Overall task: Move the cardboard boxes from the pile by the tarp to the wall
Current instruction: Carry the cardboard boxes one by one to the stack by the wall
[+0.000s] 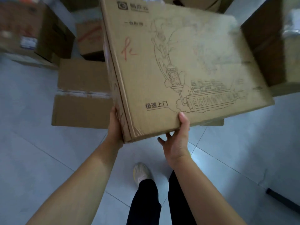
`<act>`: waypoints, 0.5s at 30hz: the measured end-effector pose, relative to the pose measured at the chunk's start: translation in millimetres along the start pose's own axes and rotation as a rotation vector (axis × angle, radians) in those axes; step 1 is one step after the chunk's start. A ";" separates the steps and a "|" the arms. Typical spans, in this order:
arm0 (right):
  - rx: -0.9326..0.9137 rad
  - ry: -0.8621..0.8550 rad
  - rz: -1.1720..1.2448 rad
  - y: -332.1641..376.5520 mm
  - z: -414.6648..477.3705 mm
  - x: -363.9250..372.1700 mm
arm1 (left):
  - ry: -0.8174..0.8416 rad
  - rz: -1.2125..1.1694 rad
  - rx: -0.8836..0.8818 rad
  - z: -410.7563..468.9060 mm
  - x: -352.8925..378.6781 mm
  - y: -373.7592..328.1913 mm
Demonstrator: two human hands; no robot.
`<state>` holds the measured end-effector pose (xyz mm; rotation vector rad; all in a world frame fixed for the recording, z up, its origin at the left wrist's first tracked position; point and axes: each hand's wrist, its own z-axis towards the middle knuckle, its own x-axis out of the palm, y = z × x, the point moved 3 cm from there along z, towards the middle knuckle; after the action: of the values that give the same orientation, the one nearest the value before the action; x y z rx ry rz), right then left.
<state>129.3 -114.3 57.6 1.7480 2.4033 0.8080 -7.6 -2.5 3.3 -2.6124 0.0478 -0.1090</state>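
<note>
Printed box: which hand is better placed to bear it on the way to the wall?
Probably right: the right hand has its thumb on top of the printed box and fingers under its near edge, while the left hand only presses flat against the side.

A broad, flat brown cardboard box (178, 65), printed with a fine line drawing, black Chinese characters and a red scrawl near its left edge, is up off the floor and tilted, its near corner lowest. The left hand (116, 127) lies flat against its left side and the right hand (177, 140) pinches its near edge, thumb on top. Behind and below it a plain brown cardboard carton (81, 95) with a taped seam lies flat on the pale tiles, with a smaller brown box (89, 39) streaked in red just beyond and blurred brown cartons stacked at the far left (27, 28) and right (264, 46).
</note>
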 end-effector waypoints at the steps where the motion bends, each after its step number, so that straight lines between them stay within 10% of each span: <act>1: -0.007 -0.007 0.027 14.4 -17.2 12.9 | -0.065 -0.001 0.017 -20.7 -1.0 -21.6; 7: 0.091 0.040 0.142 89.0 -91.0 51.2 | -0.399 0.279 0.270 -139.9 -5.7 -132.6; 15: -0.229 -0.284 0.143 168.3 -134.4 -10.9 | -0.150 0.752 0.531 -207.7 74.1 -151.9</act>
<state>232.9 -137.6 245.4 1.8170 1.9447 0.7547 50.2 20.7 263.7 -1.9183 0.8155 0.2998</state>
